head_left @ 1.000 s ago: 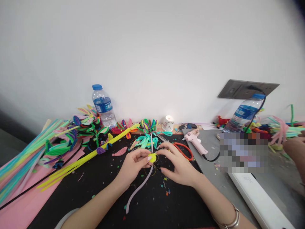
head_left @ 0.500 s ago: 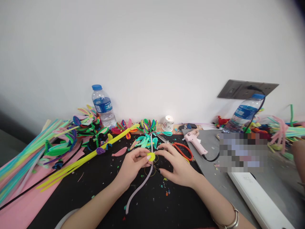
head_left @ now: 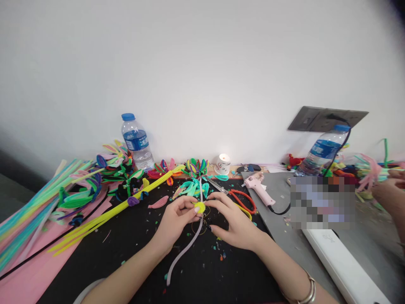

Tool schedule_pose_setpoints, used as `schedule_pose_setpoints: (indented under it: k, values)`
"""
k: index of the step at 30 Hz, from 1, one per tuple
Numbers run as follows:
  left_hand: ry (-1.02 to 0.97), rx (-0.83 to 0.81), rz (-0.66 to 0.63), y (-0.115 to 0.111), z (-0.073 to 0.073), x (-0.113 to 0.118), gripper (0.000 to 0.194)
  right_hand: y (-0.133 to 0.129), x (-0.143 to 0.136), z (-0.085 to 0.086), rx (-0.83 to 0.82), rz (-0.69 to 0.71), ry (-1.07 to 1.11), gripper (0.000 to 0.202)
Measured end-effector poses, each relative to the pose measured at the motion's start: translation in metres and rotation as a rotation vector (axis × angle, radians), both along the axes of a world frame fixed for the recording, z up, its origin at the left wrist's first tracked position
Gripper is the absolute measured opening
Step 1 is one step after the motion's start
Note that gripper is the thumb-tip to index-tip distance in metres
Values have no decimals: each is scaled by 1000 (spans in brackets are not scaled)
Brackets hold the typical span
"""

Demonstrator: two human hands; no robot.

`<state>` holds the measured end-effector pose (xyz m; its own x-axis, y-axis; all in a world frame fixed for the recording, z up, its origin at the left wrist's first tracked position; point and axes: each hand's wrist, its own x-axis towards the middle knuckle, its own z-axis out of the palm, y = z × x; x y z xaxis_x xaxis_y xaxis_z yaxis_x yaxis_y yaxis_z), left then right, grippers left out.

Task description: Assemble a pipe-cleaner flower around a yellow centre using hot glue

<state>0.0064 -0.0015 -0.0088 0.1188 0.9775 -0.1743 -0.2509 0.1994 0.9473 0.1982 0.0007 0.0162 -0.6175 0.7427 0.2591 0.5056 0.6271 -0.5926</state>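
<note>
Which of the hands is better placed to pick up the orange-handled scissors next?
Probably the right hand: it is nearer the scissors and stands open, while the left hand pinches the yellow disc.

A yellow strip (head_left: 245, 211) now shows between the right hand (head_left: 232, 219) and orange scissors handle (head_left: 243, 194).
</note>
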Motion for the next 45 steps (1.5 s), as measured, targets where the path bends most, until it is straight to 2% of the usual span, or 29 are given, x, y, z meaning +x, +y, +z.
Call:
schedule_pose_setpoints:
  k: [16,45]
  values:
    - [-24,6,9,0,-2,1,26,-2,-4,-3,-30,9,99,50]
    - [-16,12,17,-1,-4,2,29,-2,-6,-4,-26,2,134,45]
